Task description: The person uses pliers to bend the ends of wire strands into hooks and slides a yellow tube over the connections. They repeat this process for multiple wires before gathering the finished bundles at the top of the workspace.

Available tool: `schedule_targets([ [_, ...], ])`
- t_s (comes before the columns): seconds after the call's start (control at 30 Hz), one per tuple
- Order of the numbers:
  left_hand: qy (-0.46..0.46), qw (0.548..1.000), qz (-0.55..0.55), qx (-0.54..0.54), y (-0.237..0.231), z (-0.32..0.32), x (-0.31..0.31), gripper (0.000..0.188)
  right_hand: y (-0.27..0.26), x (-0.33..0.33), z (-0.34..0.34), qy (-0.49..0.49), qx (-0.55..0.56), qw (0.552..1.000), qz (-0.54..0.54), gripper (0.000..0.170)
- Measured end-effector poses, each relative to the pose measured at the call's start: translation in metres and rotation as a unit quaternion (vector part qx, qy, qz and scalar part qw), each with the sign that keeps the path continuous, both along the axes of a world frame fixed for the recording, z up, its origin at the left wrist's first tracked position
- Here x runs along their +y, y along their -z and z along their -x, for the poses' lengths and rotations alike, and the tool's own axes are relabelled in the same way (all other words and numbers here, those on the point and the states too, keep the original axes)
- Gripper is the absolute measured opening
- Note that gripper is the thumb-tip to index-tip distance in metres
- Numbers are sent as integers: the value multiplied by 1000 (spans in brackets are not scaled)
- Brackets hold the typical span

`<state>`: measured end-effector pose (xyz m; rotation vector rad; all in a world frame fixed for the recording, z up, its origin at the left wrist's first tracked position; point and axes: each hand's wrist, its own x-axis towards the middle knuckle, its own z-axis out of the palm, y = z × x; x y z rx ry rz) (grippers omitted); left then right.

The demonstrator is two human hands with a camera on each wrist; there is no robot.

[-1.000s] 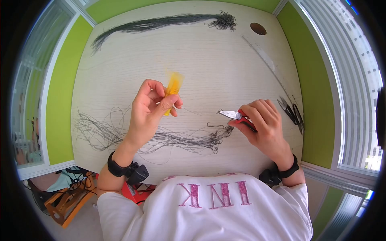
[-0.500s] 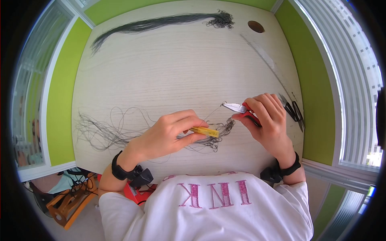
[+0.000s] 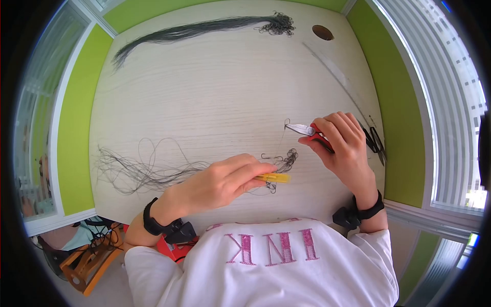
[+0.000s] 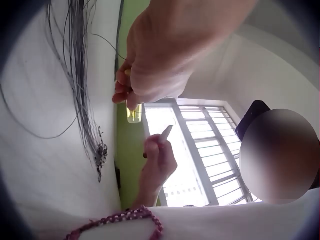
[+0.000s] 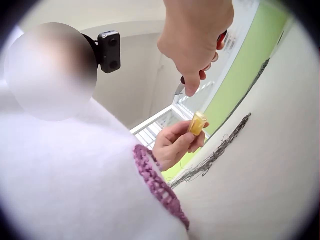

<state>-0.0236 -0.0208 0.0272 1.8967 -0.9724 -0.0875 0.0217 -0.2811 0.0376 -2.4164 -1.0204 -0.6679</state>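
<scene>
My left hand (image 3: 220,181) pinches a small yellow translucent plastic piece (image 3: 276,178) between thumb and fingers. In the right wrist view the yellow piece (image 5: 198,125) has a squarish clear end. My right hand (image 3: 342,143) grips red-handled pliers (image 3: 302,130), their nose pointing left. A dark fishhook (image 3: 287,124) sits at the tip of the pliers, with a thin line hanging from it. Beneath my left hand and forearm lies a loose bundle of fishing line (image 3: 138,174), partly covered by them. Its hooks (image 3: 290,159) cluster to the right, just beyond the yellow piece.
Along the table's (image 3: 215,97) far side lies a second bundle of dark line (image 3: 189,31), hooks gathered at its right end. A clear ruler (image 3: 332,71) and black-handled scissors (image 3: 376,143) lie at the right. Green partitions (image 3: 404,169) edge the table, near a round hole (image 3: 322,33).
My left hand has turned and come down to the right with the yellow piece, now low over the near bundle. My right hand has moved slightly up and right with pliers and hook.
</scene>
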Motion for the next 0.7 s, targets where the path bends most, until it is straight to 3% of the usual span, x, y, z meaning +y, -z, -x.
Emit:
schedule_targets([
  [0.03,0,1000,-1,0,0,0,1,34,2,-3,-1,-15,15,1000,23,29],
  [0.1,-207,971,112,46,-1,0,7,34,4,-2,2,-65,51,996,42,28],
  [0.13,-210,970,110,45,-3,-2,8,34,3,2,6,-69,50,996,41,28],
  [0.2,-253,967,-19,-5,-5,-12,11,33,-3,11,14,-118,33,992,17,29],
  [0.23,-191,975,-65,-91,2,-13,11,32,-7,11,14,-114,23,993,18,30],
  [0.27,-190,975,-65,-90,6,-12,7,32,-7,10,13,-113,24,993,18,30],
  [0.37,-55,996,-70,-25,10,2,-6,31,-7,2,6,-60,-6,998,21,30],
  [0.5,-40,997,-7,61,-7,9,-6,28,4,2,4,-55,18,998,21,32],
  [0.57,-150,973,104,139,-7,9,1,34,5,7,8,-73,35,997,22,32],
  [0.6,-152,973,104,139,-8,9,1,34,5,9,12,-82,49,995,21,32],
  [0.67,-173,902,226,324,-12,6,1,34,4,14,16,-93,64,993,21,32],
  [0.7,-170,882,260,355,-14,5,-2,34,4,15,18,-93,67,993,19,32],
])
